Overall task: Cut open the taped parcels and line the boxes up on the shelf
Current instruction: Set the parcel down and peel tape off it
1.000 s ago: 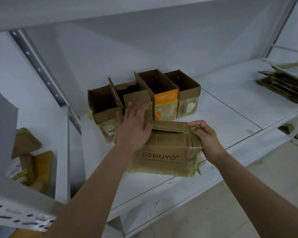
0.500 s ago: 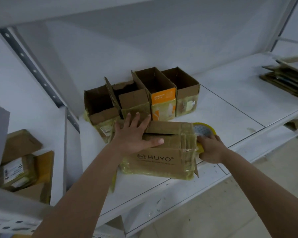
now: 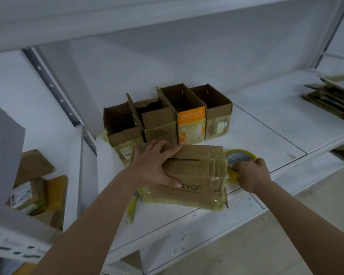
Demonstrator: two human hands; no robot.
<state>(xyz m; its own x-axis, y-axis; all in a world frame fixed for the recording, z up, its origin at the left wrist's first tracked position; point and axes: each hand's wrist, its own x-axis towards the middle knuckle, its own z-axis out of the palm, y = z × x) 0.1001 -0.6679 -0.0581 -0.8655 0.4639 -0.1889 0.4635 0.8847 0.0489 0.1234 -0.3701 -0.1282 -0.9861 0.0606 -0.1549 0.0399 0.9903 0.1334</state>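
A brown parcel (image 3: 195, 175) wrapped in yellowish tape and printed HUYO lies on the white shelf (image 3: 256, 139) near its front edge. My left hand (image 3: 155, 161) lies on the parcel's top left, fingers spread over the flap and thumb down on the front face. My right hand (image 3: 250, 173) grips a roll of yellow tape (image 3: 239, 157) just to the right of the parcel. Behind the parcel, several opened cardboard boxes (image 3: 167, 116) stand in a row against the back wall, one with an orange label (image 3: 191, 118).
A yellow-handled tool (image 3: 132, 207) lies on the shelf left of the parcel, partly under my left arm. Flattened cardboard (image 3: 334, 96) is stacked at the far right of the shelf. More taped parcels (image 3: 32, 191) sit in the bay at the left.
My right hand left the parcel's top right corner and took hold of the tape roll beside it. My left hand shifted so the thumb rests on the front face.
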